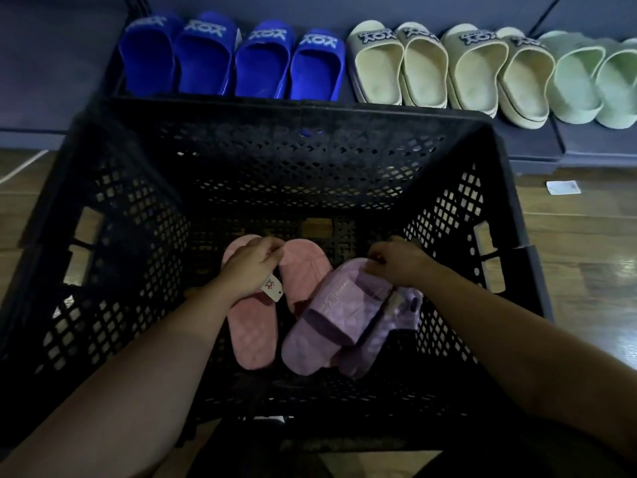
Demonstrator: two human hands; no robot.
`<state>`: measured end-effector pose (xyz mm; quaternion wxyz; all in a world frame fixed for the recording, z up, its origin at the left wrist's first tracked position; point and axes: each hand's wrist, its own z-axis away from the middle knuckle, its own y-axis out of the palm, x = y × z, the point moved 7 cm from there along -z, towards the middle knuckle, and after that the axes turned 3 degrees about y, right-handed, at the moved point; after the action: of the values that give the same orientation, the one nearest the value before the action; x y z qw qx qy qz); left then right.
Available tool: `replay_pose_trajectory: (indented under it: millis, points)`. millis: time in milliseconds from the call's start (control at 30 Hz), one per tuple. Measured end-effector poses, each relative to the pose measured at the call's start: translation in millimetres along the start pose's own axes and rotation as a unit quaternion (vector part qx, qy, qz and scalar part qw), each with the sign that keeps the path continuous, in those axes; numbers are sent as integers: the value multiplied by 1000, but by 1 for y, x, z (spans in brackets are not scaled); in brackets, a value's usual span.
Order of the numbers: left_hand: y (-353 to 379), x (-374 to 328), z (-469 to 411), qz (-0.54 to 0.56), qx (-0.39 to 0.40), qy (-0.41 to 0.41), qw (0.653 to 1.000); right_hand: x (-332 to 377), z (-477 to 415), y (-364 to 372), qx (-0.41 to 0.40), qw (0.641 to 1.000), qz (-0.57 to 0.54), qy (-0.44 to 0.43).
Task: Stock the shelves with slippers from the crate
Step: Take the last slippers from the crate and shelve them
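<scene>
1. Fingers (270, 248) of the left hand (250, 267) curled over the far end of the pink slippers (253, 336), tips tucked into the gap between the pair, holding them.
2. Fingers (377, 261) of the right hand (401, 267) bent close together, pinching the far end of the purple slippers (327, 322).
3. Pink slippers flat and side by side on the crate bottom, a little left of centre. White tag (272, 288) with a red mark just beside the left wrist, lying between the two.
4. Purple slippers just right of the pink ones and touching them, slanted toward the near left. One on top with its strap facing up, the other half hidden beneath it on the right side.
5. Both forearms reaching down into the crate from its near edge, left one (138, 391) over the left side, right one (517, 357) over the right.
6. Black lattice crate (300, 110) around everything above, standing on a wooden floor (579, 257), far rim close against the shelf.
7. Low dark shelf (527, 143) beyond the crate, carrying one row of slippers with heels toward the camera: four blue slippers (231, 60) on the left, four cream slippers (448, 67) in the middle, green slippers (593, 81) at the right edge of view. Lettering on the blue and cream straps.
8. Small white paper label (563, 187) on the floor to the right, well apart from the crate.
</scene>
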<state>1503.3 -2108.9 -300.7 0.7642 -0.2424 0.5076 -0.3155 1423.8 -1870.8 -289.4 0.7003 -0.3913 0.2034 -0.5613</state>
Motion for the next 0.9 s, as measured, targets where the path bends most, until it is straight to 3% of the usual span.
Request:
replay_pose_trajectory:
  millis: [200, 300, 500, 667, 800, 900]
  points:
    - [2, -2, -19, -154, 40, -11, 987, -10, -1, 9, 7, 992, -115, 48]
    - [17, 5, -28, -117, 107, -26, 987, -2, 0, 13, 20, 990, -136, 11]
    - [41, 47, -32, -35, 146, -66, 986, -1, -4, 14, -24, 983, -182, 5]
    - [30, 8, -21, 90, 138, 5, 986, -4, -10, 19, -24, 959, -281, 24]
    - [27, 21, -23, 74, 145, -6, 987, 5, -8, 11, -18, 936, -347, -61]
    - [22, 15, -21, 68, 156, 18, 985, 15, -5, 2, -5, 937, -328, -122]
